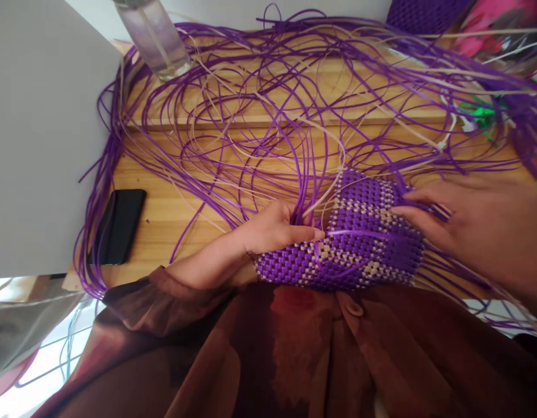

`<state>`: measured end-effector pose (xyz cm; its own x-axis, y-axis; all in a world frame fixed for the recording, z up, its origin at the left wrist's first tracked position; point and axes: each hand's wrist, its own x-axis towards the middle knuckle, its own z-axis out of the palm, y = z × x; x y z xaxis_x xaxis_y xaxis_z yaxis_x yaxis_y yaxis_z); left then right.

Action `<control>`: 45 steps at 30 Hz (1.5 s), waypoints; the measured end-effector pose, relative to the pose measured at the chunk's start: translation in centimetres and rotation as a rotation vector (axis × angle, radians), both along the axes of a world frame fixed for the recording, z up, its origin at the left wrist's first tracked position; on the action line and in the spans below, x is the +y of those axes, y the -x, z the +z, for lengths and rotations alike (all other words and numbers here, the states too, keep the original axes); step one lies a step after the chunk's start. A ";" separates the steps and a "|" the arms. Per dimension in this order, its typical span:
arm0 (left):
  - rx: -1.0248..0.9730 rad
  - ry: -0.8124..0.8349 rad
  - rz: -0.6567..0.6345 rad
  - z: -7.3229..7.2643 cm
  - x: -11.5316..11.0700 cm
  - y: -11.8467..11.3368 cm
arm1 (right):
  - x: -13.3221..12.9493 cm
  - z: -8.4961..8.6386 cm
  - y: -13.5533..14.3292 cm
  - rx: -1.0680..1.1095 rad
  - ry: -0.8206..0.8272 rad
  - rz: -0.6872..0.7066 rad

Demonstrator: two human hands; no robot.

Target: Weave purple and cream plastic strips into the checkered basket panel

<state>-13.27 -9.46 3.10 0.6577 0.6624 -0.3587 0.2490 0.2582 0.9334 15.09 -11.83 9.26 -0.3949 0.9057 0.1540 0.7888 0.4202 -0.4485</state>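
Observation:
A purple and beige woven piece (359, 232) lies against the table's front edge, close to my body. My left hand (281, 229) is closed on its left part, with the thumb pressed on the weave and a bundle of purple strands (305, 174) rising past the fingers. Over the right part of the weave is my right hand (451, 215), blurred, its thumb and forefinger near each other; what they hold, if anything, cannot be made out. One bright purple strand (359, 233) runs across the weave between the two hands.
Long loose purple and beige strands (251, 75) spread over the wooden table (164, 226). A clear bottle (157, 40) stands at the back left, a black phone (122, 226) lies at the left. Another purple woven item (420, 14) and a green object (483, 113) are at the right.

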 end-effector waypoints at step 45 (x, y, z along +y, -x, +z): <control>-0.195 0.231 -0.023 -1.3 0.5 0.4 | 0.9 -2.9 4.9 0.030 -0.142 0.417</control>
<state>-13.69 -8.92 1.80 0.7426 0.5623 -0.3638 0.0791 0.4657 0.8814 10.16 -10.91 6.36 -0.7155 0.6391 0.2822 0.5265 0.7588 -0.3835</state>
